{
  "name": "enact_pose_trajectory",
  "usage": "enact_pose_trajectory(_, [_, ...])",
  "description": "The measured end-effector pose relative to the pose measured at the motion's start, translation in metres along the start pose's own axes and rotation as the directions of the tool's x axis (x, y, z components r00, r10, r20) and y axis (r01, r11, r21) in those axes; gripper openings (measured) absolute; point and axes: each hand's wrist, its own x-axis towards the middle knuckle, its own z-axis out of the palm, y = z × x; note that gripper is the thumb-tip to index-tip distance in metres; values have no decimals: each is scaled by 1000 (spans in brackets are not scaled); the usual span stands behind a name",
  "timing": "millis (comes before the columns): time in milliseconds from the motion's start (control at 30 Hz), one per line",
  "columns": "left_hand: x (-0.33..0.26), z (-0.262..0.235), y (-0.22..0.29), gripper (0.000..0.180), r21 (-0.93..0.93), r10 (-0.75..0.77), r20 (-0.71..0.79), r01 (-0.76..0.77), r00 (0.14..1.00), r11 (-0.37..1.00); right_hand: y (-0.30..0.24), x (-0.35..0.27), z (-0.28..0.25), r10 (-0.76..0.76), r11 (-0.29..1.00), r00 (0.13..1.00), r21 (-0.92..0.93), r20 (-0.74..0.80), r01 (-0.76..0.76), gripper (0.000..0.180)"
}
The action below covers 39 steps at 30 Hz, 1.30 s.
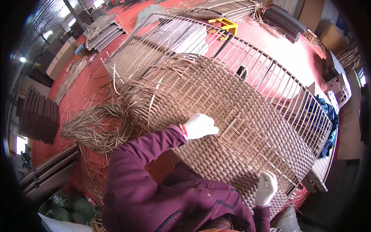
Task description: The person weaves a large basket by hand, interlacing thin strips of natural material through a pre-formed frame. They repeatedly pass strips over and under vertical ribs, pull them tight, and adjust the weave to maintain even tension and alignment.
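Note:
A large brown wicker panel (pixel 216 92) of woven strips on a metal-rod frame lies in front of me. Its left edge trails a thick bundle of loose wicker strips (pixel 101 127). My left hand (pixel 200 126), in a white glove with a red cuff, is closed over the middle of the weave; whatever its curled fingers hold is hidden. Lower right, at the panel's near edge, my right hand (pixel 266 188) wears a white glove too. Its fingers are folded in, and I cannot make out anything in them. Along the far side the bare rods (pixel 266 73) show without weave.
A yellow stool (pixel 225 26) stands beyond the panel on the red floor. Stacked panels (pixel 103 33) lie far left, with a dark stack (pixel 38 116) nearer. Dark blue cloth (pixel 327 125) hangs at the right end. Loose strips litter the floor at left.

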Motion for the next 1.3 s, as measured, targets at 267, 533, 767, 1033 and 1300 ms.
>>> enact_pose_trajectory(267, [-2, -3, -1, 49, 54, -32, 81, 28, 996, 998, -85, 94, 120, -314, 948, 922, 122, 227, 293, 17])
enact_pose_trajectory(533, [-4, 10, -15, 19, 367, 429, 3, -400, 903, 840, -86, 99, 146, -309, 931, 945, 236, 104, 278, 9])
enact_pose_trajectory(767, [-10, 5, -5, 33, -6, -1, -3, 1, 1000, 1000, -80, 93, 153, -218, 976, 924, 55, 315, 212, 15])
enact_pose_trajectory(1033, [-21, -45, -40, 20, 544, 459, -204, -290, 865, 787, -76, 102, 160, -146, 989, 923, 77, 356, 127, 11])
enact_pose_trajectory(1300, [-47, -142, -175, 14, 765, -94, -84, 125, 992, 632, -67, 102, 162, -222, 972, 923, 143, 314, 186, 7])
